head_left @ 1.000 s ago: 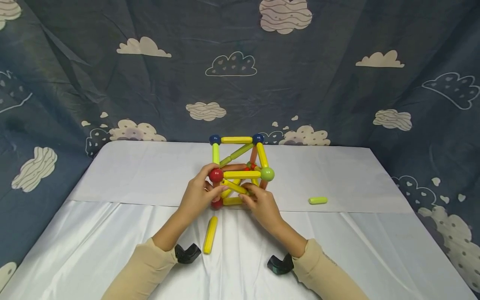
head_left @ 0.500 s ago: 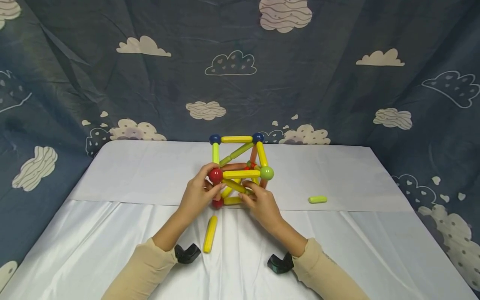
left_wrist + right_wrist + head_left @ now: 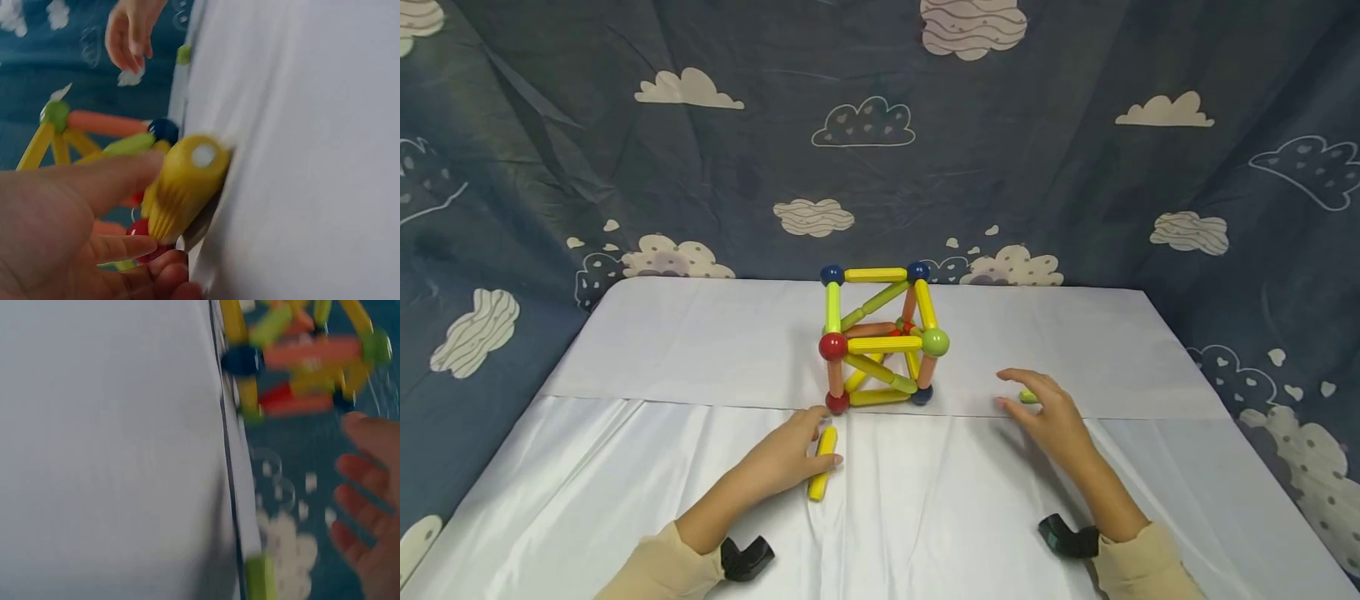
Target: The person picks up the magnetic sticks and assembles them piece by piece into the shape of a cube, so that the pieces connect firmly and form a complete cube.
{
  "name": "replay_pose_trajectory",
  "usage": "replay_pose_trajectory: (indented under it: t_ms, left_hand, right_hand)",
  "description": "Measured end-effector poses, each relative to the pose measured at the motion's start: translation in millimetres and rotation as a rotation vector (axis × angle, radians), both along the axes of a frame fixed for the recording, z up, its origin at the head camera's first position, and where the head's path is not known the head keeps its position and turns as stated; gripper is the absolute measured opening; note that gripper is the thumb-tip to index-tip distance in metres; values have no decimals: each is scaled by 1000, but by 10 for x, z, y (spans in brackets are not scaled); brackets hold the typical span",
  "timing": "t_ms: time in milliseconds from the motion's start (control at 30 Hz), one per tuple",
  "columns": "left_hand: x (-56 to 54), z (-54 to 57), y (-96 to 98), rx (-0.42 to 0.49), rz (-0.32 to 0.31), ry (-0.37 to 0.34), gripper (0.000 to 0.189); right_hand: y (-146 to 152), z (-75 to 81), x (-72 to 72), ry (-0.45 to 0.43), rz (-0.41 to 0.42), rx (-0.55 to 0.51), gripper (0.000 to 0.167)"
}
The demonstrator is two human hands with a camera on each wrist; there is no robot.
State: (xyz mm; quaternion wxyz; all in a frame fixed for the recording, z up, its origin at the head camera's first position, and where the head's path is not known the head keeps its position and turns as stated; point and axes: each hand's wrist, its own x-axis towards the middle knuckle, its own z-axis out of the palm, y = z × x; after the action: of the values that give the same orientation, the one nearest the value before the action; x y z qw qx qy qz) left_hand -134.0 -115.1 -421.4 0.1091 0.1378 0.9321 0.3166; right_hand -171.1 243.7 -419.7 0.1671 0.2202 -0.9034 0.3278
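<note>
A frame of magnetic building sticks and balls stands at the table's middle, with a red ball (image 3: 832, 346) and a green ball (image 3: 936, 342) at its upper front corners. Inside its front face runs a yellow-and-green diagonal (image 3: 880, 372). My left hand (image 3: 786, 454) is at a loose yellow magnetic stick (image 3: 820, 479) lying in front, thumb over it and fingers at its far end. The left wrist view shows this yellow stick (image 3: 187, 181) between thumb and fingertips. My right hand (image 3: 1048, 417), fingers spread and holding nothing, hovers beside a short green magnetic stick (image 3: 1027, 397), partly covering it.
White cloth (image 3: 925, 517) covers the table, with a seam line across it. A dark cloud-print curtain (image 3: 865, 192) hangs behind and at both sides. Black wrist-worn devices (image 3: 747, 558) sit on both forearms.
Both hands have left the frame; the diagonal stays in its front face. My left hand has come down to the loose yellow stick, and my right hand has moved right toward the green one.
</note>
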Motion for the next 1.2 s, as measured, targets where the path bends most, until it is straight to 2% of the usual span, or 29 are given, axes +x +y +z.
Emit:
replay_pose_trajectory:
  t_ms: [67,167,300,433,567,667,767,867,1000,1067,1200]
  left_hand:
    - [20,-26,30,-70,-56,0,61]
    - [23,-12,63,-103,-107,29,51]
    - [14,95,46,-65,-149,29,42]
    - [1,314,-13,81,-196,-23,40]
    - [-13,621,-51,272,-246,-41,42]
    - [-45,822,-58,431,-242,45,46]
    - [-118,958,-43,624,-189,175,48]
    - [-241,1024,-7,799,-115,301,48]
    - [-440,1046,77,999,-64,377,47]
    - [-528,1047,126,1059,-54,402,46]
    - [-659,1057,220,1112,-41,446,44]
  right_hand:
    - [198,-37,-42,-122,-47,67,43]
    - [373,-80,-90,-296,-96,168,43]
    - [403,-77,-115,-369,-160,243,36]
    - [285,35,-147,-334,-149,186,31]
    - [30,292,-182,-201,-83,45,31]
    - [-243,548,-194,-96,-19,-77,32]
    - [-509,767,-213,-30,61,-173,33]
    - [-724,897,-269,2,118,-199,34]
    - [-917,939,-380,-13,155,-159,36]
    - [-973,933,-424,-34,167,-137,36]
    - [-1039,931,-456,-62,183,-87,35]
